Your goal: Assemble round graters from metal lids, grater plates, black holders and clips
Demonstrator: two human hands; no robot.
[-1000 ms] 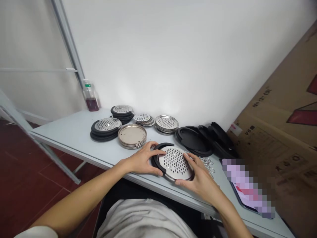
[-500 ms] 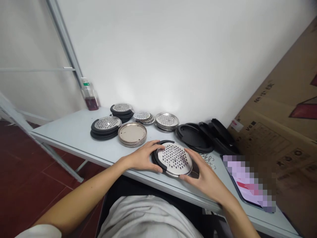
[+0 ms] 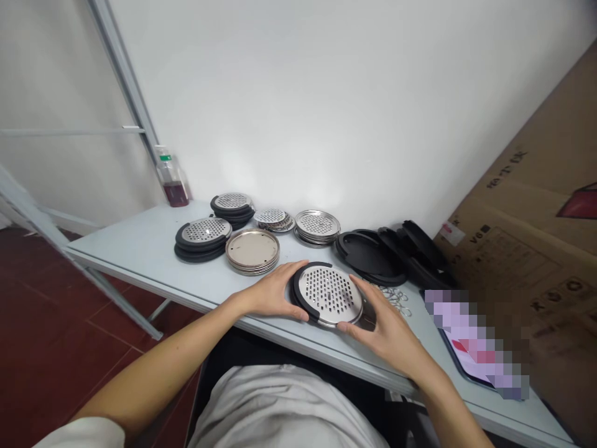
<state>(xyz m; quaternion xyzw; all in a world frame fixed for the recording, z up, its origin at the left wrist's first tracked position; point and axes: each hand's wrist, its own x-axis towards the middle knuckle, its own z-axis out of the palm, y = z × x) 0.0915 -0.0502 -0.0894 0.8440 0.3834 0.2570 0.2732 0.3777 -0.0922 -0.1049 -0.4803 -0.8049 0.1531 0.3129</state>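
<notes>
2 hands (image 3: 270, 292) are seen, w/ 1 blk-rimmed perforated steel disc (image 3: 329, 294) held betw. them. On 1 table (image 3: 140, 249) are counted: 2 stacks of blk-rimmed perforated discs (image 3: 203, 231), 1 stack of small perforated discs (image 3: 272, 216), 1 stack of bare perforated steel discs (image 3: 317, 224), 1 stack of plain steel discs (image 3: 252, 249), 1 heap of blk rims (image 3: 370, 255), 1 pile of small metal rings (image 3: 396, 300), 1 bottle (image 3: 172, 186). Also 1 cardboard box (image 3: 513, 261), 1 pixelated flat device (image 3: 476, 345). Pcs per stack can't be counted.

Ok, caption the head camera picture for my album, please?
Left hand and right hand hold a perforated steel disc with a black rim on a pale table, beside stacked steel discs.
</notes>
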